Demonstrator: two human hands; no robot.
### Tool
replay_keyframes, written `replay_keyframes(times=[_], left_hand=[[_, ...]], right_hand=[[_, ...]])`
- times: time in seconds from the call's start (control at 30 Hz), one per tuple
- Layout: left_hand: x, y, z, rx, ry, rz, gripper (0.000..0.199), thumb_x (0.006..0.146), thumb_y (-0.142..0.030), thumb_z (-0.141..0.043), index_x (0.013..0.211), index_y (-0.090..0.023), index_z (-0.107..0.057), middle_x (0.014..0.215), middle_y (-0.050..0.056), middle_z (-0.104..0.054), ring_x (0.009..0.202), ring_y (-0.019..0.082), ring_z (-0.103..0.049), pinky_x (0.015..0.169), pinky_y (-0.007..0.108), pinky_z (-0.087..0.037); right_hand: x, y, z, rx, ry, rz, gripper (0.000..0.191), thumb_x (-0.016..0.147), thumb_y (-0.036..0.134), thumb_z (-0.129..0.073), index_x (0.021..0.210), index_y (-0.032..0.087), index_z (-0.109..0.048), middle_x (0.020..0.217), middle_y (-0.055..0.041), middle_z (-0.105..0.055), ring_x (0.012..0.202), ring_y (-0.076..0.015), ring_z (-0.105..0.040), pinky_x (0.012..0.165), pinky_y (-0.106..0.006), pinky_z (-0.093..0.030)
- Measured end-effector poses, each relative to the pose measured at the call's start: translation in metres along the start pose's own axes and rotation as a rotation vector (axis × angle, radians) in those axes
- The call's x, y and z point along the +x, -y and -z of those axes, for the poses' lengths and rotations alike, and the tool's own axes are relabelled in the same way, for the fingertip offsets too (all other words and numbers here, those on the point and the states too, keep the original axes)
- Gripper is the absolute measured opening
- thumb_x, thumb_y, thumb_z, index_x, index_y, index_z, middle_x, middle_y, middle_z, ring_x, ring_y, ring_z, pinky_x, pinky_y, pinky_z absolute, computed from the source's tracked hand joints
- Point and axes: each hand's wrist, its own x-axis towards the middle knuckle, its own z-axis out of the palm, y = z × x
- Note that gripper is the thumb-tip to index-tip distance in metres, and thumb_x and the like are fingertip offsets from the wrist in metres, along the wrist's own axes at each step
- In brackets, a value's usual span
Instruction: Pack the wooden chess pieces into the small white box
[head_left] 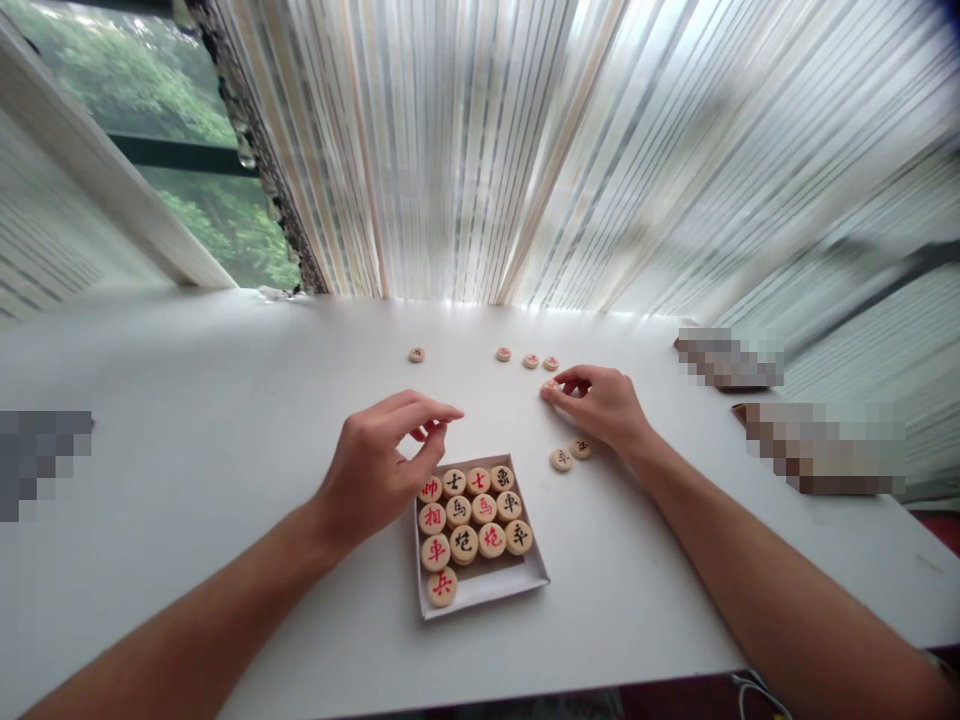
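Observation:
A shallow white box (499, 585) holds rows of round wooden xiangqi pieces, marked in red or black. In its front left corner lies a red-marked piece (442, 587), with bare box floor to its right. My left hand (390, 445) hovers at the box's back left corner, fingers loosely bent and apart, nothing visible in them. Farther right, my right hand (600, 400) pinches a red-marked xiangqi piece (550, 388) between thumb and fingers, at or just above the table. Two black-marked pieces, a nearer one (561, 460) and a farther one (580, 448), lie below that hand.
Toward the back of the white table (225, 420) lie a lone piece (417, 355) and three red-marked pieces (531, 361). Two blurred-out brown-edged items (817, 450) rest at the right, and a blurred grey item (37, 455) at the left. Striped curtains (465, 150) hang behind.

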Motion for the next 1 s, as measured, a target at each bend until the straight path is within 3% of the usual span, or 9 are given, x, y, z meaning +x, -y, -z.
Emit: replay_keyframes(times=[0.13,0.3,0.43,0.57,0.7,0.8,1.0], left_hand=[[0.000,-0.007,-0.001,-0.065,0.022,0.014,0.022,0.092,-0.003,-0.065,0.102,-0.013,-0.082,0.094,0.006,-0.081,0.079,0.015,-0.074,0.076,0.027,-0.060],[0.001,-0.015,-0.003,-0.197,0.071,0.141,0.019,0.092,-0.006,-0.067,0.101,-0.014,-0.083,0.092,0.006,-0.083,0.080,0.015,-0.076,0.069,0.022,-0.060],[0.000,-0.022,-0.002,-0.273,0.133,0.266,0.017,0.094,-0.015,-0.071,0.104,-0.014,-0.084,0.094,0.006,-0.086,0.082,0.015,-0.078,0.070,0.021,-0.061],[0.000,-0.029,-0.002,-0.343,0.180,0.365,0.016,0.094,-0.025,-0.076,0.103,-0.016,-0.086,0.092,0.005,-0.087,0.078,0.015,-0.079,0.070,0.021,-0.062],[0.000,-0.034,-0.001,-0.382,0.218,0.458,0.018,0.092,-0.029,-0.079,0.101,-0.015,-0.087,0.091,0.005,-0.087,0.072,0.015,-0.078,0.066,0.022,-0.062],[0.001,-0.036,0.000,-0.409,0.254,0.511,0.017,0.091,-0.030,-0.080,0.099,-0.016,-0.088,0.090,0.005,-0.087,0.073,0.016,-0.078,0.065,0.022,-0.061],[0.003,-0.035,-0.001,-0.605,0.274,0.611,0.013,0.089,-0.026,-0.084,0.097,-0.016,-0.086,0.089,0.005,-0.087,0.077,0.017,-0.081,0.068,0.020,-0.063]], right_hand=[[-0.011,0.014,0.002,0.199,0.033,-0.022,0.040,0.080,0.052,-0.082,0.095,0.015,-0.079,0.079,-0.0086,-0.078,0.069,-0.0212,-0.067,0.069,-0.035,-0.051],[-0.038,0.050,0.001,0.483,0.272,0.028,0.051,0.083,0.055,-0.083,0.113,0.015,-0.079,0.087,-0.0080,-0.079,0.073,-0.0188,-0.070,0.064,-0.030,-0.055],[-0.061,0.074,0.002,0.733,0.484,0.037,0.032,0.093,0.036,-0.082,0.121,0.023,-0.082,0.095,-0.0056,-0.081,0.077,-0.0136,-0.070,0.067,-0.025,-0.057],[-0.072,0.082,0.002,0.945,0.610,0.040,0.033,0.095,0.024,-0.082,0.128,0.026,-0.078,0.095,-0.0031,-0.079,0.086,-0.0125,-0.072,0.076,-0.024,-0.059],[-0.075,0.082,0.001,1.024,0.647,-0.005,0.038,0.084,0.013,-0.091,0.119,0.025,-0.078,0.088,-0.0009,-0.079,0.079,-0.0115,-0.072,0.070,-0.020,-0.058],[-0.076,0.083,0.001,1.045,0.624,-0.021,0.030,0.079,0.010,-0.093,0.104,0.022,-0.081,0.089,-0.0023,-0.081,0.080,-0.0126,-0.074,0.072,-0.020,-0.060],[-0.080,0.089,0.003,1.015,0.553,0.020,0.020,0.084,0.014,-0.091,0.101,0.022,-0.088,0.091,-0.0045,-0.085,0.081,-0.0130,-0.078,0.076,-0.020,-0.064]])
